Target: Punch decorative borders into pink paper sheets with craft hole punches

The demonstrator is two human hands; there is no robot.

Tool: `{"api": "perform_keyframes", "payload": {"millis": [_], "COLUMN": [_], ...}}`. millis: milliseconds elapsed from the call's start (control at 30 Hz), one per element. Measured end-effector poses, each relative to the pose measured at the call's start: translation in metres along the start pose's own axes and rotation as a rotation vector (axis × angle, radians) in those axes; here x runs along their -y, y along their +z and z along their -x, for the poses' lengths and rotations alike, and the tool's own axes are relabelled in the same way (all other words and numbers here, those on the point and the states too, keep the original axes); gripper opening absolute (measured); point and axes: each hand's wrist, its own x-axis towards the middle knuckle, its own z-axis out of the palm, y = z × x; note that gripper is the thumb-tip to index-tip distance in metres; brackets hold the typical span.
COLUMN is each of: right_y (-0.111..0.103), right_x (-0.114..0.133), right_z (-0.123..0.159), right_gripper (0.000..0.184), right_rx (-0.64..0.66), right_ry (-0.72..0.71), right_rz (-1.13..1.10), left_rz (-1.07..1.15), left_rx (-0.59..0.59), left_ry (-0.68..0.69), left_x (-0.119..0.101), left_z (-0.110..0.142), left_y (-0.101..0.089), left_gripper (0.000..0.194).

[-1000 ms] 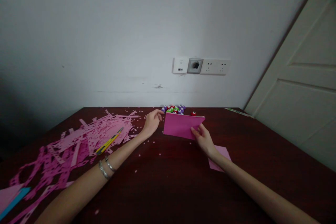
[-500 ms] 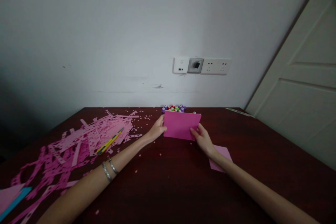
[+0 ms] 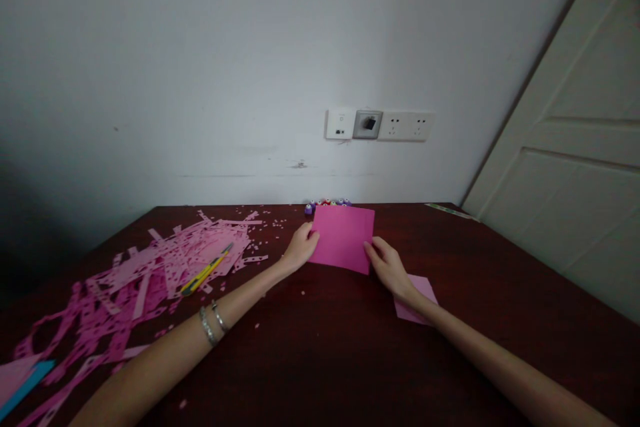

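A bright pink sheet of paper [image 3: 343, 237] is held up over the dark wooden table [image 3: 320, 347], tilted toward me. My left hand [image 3: 300, 248] grips its left edge with the fingers pinched. Its lower right edge is pinched by my right hand [image 3: 390, 267]. Behind the sheet, at the wall, several small coloured craft punches [image 3: 327, 203] peek out, mostly hidden by the paper.
A heap of pink paper strips [image 3: 150, 280] covers the table's left side, with a yellow utility knife [image 3: 206, 270] on it. A paler pink sheet [image 3: 417, 300] lies under my right forearm. A blue strip [image 3: 23, 387] sits at the far left. Wall sockets [image 3: 380, 125] and a door [image 3: 575, 167] stand behind.
My left hand left the craft punches and took the sheet's left edge. The sheet has been raised and now stands taller, hiding most of the punches.
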Motion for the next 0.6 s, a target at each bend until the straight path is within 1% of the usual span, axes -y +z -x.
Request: {"api": "perform_keyframes", "payload": {"millis": [33,100,167,233,300,367,533,600], "right_y": [-0.002,-0.006,-0.01,-0.013,-0.014,-0.014,-0.014,-0.015], "right_x": [0.002,0.006,0.009,0.009,0.007,0.003,0.001,0.001], "right_z": [-0.001,-0.002,0.0,0.003,0.007,0.011,0.016,0.016], "right_gripper": [0.025,0.027,0.031,0.035,0.036,0.036,0.043,0.039], "right_rx": [0.018,0.078,0.135,0.17,0.189,0.213,0.273,0.303], "right_ry": [0.033,0.147,0.269,0.335,0.359,0.372,0.376,0.357], "right_rz": [-0.03,-0.114,-0.154,-0.124,-0.064,-0.008,0.093,0.133], "left_rz": [-0.039,-0.058,-0.053,-0.085,-0.173,-0.293,-0.563,-0.668], "left_rx": [0.003,0.054,0.142,0.237,0.303,0.341,0.445,0.483], "left_ry": [-0.023,-0.091,-0.141,-0.14,-0.122,-0.132,-0.159,-0.167], "left_x": [-0.003,-0.009,-0.014,-0.016,-0.016,-0.016,-0.02,-0.023], "left_z": [-0.001,0.001,0.005,0.012,0.019,0.024,0.03,0.03], "left_y": [-0.002,-0.007,-0.01,-0.01,-0.009,-0.006,-0.002,-0.002], "left_gripper": [0.022,0.022,0.027,0.034,0.039,0.041,0.053,0.054]}}
